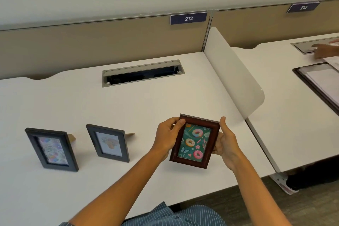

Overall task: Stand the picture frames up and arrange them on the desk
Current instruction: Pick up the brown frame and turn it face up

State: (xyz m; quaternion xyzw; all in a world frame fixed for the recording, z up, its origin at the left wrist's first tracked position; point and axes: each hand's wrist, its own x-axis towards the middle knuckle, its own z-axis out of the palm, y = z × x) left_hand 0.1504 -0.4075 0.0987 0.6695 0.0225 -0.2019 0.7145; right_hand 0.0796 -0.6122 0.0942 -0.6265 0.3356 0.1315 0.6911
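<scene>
two dark frames, the far-left frame [51, 149] and the middle frame [108, 142], already stand left of my fingers. i've got the brown donut frame [194, 141] pinched between left hand [167, 138] and right hand [226, 144], above the desk [146, 104]; it's not yet stood up.

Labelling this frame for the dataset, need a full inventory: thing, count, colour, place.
black frames: 2, standing at desk left, props out behind
brown frame: 1, doughnut picture, held above desk front right
desk: 1, white
cable tray: 1, grey, open, desk rear
divider: 1, white, desk right edge
number signs: 2, blue, on the partition
clipboard with papers: 1, dark, neighbouring desk
another person's hand: 1, far right
left hand: on brown frame's left edge
right hand: on its right edge
</scene>
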